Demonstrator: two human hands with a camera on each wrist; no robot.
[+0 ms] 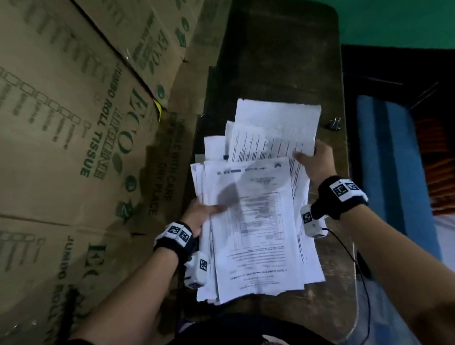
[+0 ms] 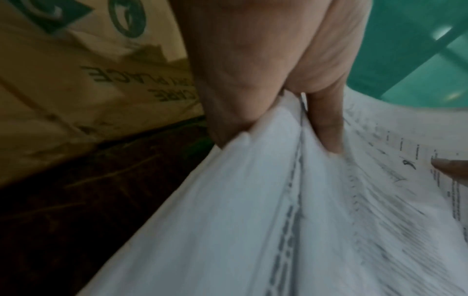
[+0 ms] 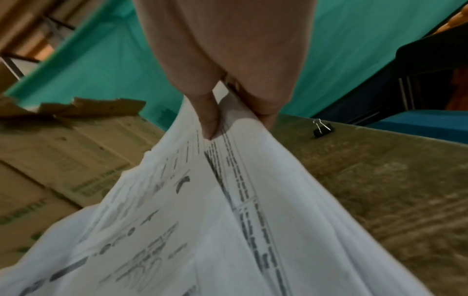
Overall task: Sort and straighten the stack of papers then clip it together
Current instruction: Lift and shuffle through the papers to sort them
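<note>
The uneven stack of papers [image 1: 253,218] sits fanned over the dark wooden table [image 1: 273,63]; the left hand [image 1: 197,217] pinches its left edge, thumb on top; the right hand [image 1: 317,161] pinches upper sheets at the right; a binder clip [image 3: 322,128] lies on the table just beyond; cardboard boxes [image 1: 58,129] stand left.

cardboard boxes [image 1: 58,129] crowding left, bare table [image 1: 281,62] beyond

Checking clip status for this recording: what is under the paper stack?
The stack of papers, gripped by left hand and right hand, covers the wooden table. The binder clip lies apart, uncovered. Anything beneath the sheets is hidden.
</note>
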